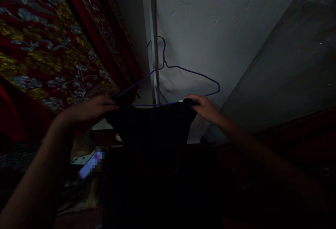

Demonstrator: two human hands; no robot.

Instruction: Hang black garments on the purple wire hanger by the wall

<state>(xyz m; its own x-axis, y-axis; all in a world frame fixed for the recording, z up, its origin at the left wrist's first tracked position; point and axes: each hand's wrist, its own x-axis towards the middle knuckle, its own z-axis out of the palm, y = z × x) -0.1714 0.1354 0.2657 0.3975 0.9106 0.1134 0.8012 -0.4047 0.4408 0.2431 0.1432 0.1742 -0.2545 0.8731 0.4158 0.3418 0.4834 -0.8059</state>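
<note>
A purple wire hanger [191,71] hangs by its hook from the edge of a narrow upright strip in the middle of the view. A black garment [154,127] is at the hanger's lower bar and drops down into the dark; its kind cannot be made out. My left hand [97,108] grips its upper left corner with fingers pressed together. At the upper right corner my right hand [203,106] pinches the cloth, next to a small white tag [181,100]. Whether the cloth passes over the bar or lies in front of it is hard to see.
Red curtain cloth [44,47] with gold and silver patterns hangs at the left. A pale wall [210,22] stands behind the hanger, with a grey slanted surface [283,75] at the right. A lit phone [90,166] lies among dim items at lower left.
</note>
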